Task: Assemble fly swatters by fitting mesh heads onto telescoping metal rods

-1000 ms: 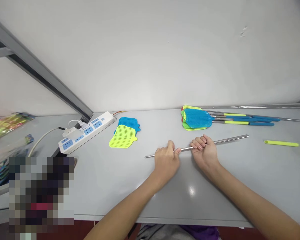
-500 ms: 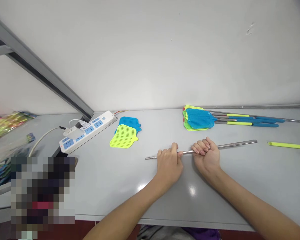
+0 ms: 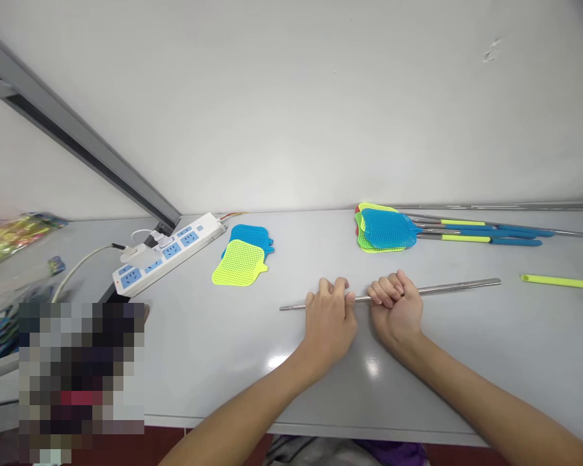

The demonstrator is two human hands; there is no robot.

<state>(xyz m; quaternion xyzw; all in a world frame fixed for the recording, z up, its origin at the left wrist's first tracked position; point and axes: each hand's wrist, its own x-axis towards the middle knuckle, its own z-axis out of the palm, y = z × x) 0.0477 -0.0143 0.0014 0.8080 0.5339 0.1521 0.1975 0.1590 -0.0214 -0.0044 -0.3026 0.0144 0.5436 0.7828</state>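
Note:
A thin metal rod lies crosswise in front of me, held in both hands just over the table. My left hand is closed round it near its left end, back of the hand up. Close beside it, my right hand wraps the rod with curled fingers, the palm side turned up. To the right of the rod lies a yellow-green tube-shaped handle. Behind my hands rests a stack of fly swatters with a blue head on top. At the left, a yellow swatter head partly covers blue ones.
A white power strip with plugs and cables stands at the left. Beyond it are plastic-wrapped bundles. Long metal rods lie along the wall, and a grey metal post slants at the left. The lower left is pixelated.
My right hand has shifted slightly left and closer to my left hand. The rod's right end sits a little lower. Both hands keep their hold.

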